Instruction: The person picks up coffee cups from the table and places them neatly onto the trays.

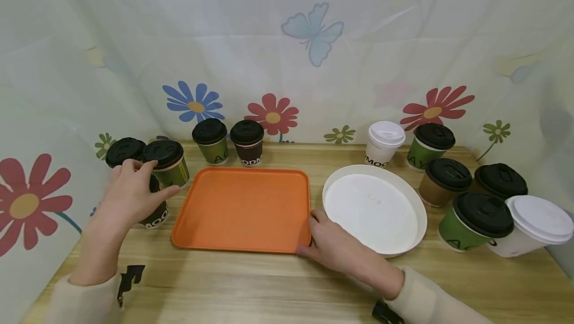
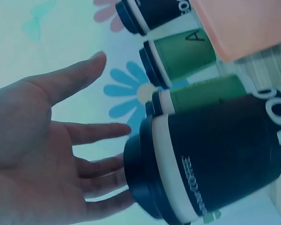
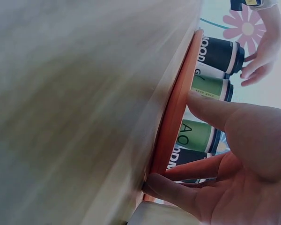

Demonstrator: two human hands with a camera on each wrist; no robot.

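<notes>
My left hand [image 1: 132,194] reaches over a black paper cup [image 2: 220,150] with a black lid, thumb held apart and fingers extended beside the lid. In the head view this hand hides much of that cup. A green cup [image 1: 172,167] and another black-lidded cup [image 1: 123,150] stand just behind it. My right hand [image 1: 334,244] holds the near right corner of an orange tray [image 1: 246,209]. In the right wrist view, its thumb lies against the tray's front rim while the other fingers bend around the side edge.
Behind the tray stand a green cup [image 1: 212,142] and a dark cup [image 1: 247,143]. A round white tray [image 1: 329,184] sits right of the orange one. Farther right are several lidded cups, including a white cup [image 1: 383,144] and a brown cup [image 1: 444,184]. A flowered curtain [image 1: 224,40] hangs behind.
</notes>
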